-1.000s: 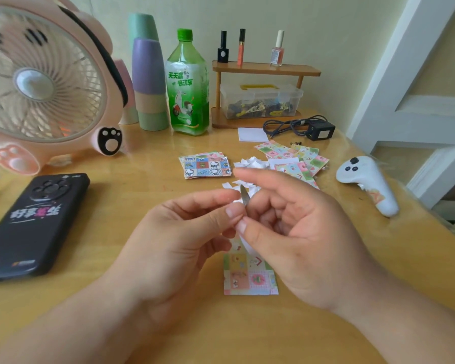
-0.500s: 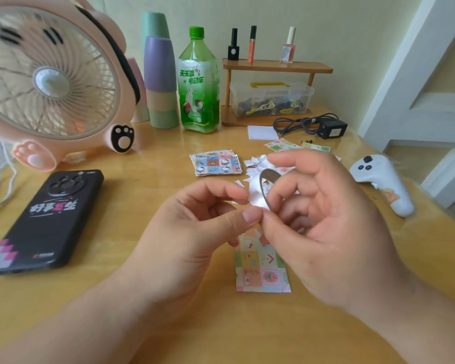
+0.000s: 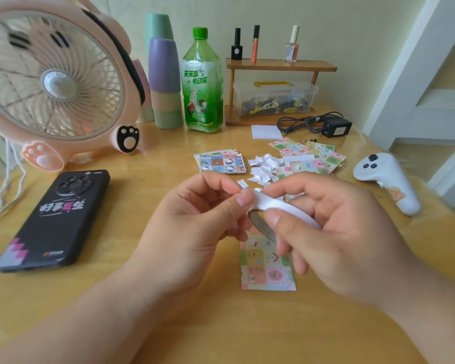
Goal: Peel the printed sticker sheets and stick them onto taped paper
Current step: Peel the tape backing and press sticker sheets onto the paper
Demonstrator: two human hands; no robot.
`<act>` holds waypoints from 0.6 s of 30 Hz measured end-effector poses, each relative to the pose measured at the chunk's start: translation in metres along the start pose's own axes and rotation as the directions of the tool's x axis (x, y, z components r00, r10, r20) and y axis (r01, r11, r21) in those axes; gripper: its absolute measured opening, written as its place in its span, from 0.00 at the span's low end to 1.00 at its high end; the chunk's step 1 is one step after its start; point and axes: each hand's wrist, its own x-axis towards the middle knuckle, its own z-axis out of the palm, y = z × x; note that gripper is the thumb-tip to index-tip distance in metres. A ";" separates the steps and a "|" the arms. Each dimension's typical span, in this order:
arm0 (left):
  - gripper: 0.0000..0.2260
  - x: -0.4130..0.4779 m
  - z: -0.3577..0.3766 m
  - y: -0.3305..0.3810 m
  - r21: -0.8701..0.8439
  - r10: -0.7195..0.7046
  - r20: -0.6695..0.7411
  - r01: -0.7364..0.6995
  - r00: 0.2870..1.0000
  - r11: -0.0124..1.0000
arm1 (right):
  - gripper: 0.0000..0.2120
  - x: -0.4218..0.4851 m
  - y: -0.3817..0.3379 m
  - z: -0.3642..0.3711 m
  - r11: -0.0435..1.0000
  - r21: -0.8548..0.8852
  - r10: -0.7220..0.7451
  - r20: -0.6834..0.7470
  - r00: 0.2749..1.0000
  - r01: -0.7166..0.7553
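Observation:
A small white roll of double-sided tape (image 3: 279,208) is held above the table between both hands. My right hand (image 3: 334,237) grips the roll with thumb and fingers curled round it. My left hand (image 3: 195,227) pinches the roll's white edge between thumb and forefinger. Under the hands a printed sticker sheet (image 3: 267,269) lies flat on the wooden table (image 3: 116,306). Further back lie a stack of printed sheets (image 3: 220,162), a second spread of sheets (image 3: 310,156) and several white paper scraps (image 3: 263,169).
A black phone (image 3: 55,219) lies at the left, a pink fan (image 3: 53,82) behind it. Stacked cups (image 3: 164,74), a green bottle (image 3: 202,82), a wooden shelf with a clear box (image 3: 275,97), a charger (image 3: 335,127) and a white controller (image 3: 389,179) ring the back and right.
The roll has turned from edge-on to lying slanted across my right fingers, and both hands have shifted slightly lower. My left thumb and forefinger now sit on its upper white edge.

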 end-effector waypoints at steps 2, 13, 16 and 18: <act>0.04 -0.001 0.001 -0.001 0.002 0.021 -0.014 -0.021 1.000 1.000 | 0.05 0.002 -0.002 0.000 0.993 0.100 0.063 0.019 0.998 -0.064; 0.19 -0.004 0.013 0.000 -0.320 -0.101 0.006 0.098 0.995 0.942 | 0.06 0.003 -0.005 0.012 0.957 0.277 0.111 -0.059 0.992 -0.090; 0.17 -0.004 0.015 -0.001 -0.377 -0.132 0.085 0.155 0.988 0.913 | 0.06 0.002 -0.005 0.017 0.964 0.262 0.078 -0.124 0.989 -0.043; 0.17 -0.004 0.015 -0.002 -0.362 -0.152 0.099 0.178 0.983 0.915 | 0.06 0.002 -0.006 0.020 0.965 0.258 0.077 -0.134 0.988 -0.041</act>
